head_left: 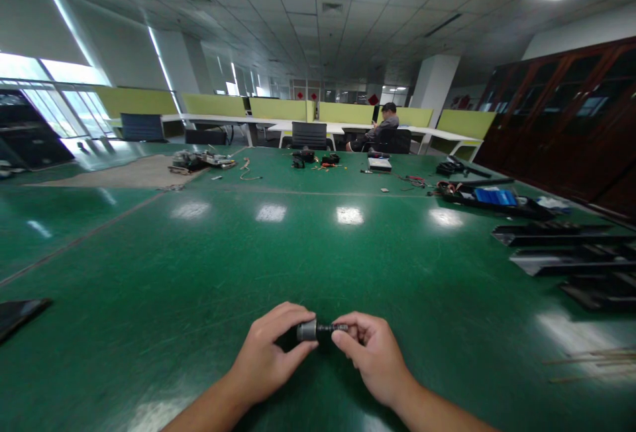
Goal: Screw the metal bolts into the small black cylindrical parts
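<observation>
Low in the middle of the view, both hands hold a small dark metal piece above the green tabletop [318, 253]. It has a wide grey cylinder [307, 330] at the left and a thin, dark, ridged shaft [325, 328] running right. My left hand [268, 349] grips the cylinder between thumb and fingers. With thumb and index finger, my right hand [372, 352] pinches the shaft's far end. Whether cylinder and shaft are one piece or two I cannot tell.
Black metal channels [561, 233] and a tray of parts [491, 197] lie on the right. Loose parts [201, 160] sit at the far left, a dark flat object [20, 316] at the left edge, and thin sticks [591, 359] lower right. A person [385, 127] sits beyond the table.
</observation>
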`<action>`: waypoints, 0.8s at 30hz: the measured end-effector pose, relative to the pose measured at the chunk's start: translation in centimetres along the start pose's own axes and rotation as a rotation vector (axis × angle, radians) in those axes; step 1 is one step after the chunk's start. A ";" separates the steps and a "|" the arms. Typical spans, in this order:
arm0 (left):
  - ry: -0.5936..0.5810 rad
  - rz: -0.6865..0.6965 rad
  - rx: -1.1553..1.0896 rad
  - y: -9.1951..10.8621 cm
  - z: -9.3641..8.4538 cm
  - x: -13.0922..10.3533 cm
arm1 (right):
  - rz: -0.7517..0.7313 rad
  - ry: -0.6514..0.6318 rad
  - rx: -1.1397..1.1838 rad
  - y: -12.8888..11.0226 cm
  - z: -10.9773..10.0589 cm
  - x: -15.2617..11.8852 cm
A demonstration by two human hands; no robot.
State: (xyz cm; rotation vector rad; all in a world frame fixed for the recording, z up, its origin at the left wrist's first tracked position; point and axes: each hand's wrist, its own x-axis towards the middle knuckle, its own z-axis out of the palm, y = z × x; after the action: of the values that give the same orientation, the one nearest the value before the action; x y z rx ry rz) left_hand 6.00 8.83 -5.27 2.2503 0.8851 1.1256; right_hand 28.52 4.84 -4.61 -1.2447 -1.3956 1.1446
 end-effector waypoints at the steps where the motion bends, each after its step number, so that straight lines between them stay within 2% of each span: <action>1: 0.001 0.002 0.002 0.0 0.0 0.0 | -0.001 0.001 0.000 0.0 0.0 0.0; 24: -0.005 -0.009 0.007 0.0 -0.1 0.0 | -0.025 0.016 0.050 0.7 -0.2 -0.2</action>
State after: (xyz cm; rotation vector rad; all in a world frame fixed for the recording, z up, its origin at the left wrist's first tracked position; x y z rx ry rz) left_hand 5.94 8.81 -5.23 2.2510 0.8979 1.1144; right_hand 28.85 4.74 -5.24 -1.1959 -1.3593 1.1435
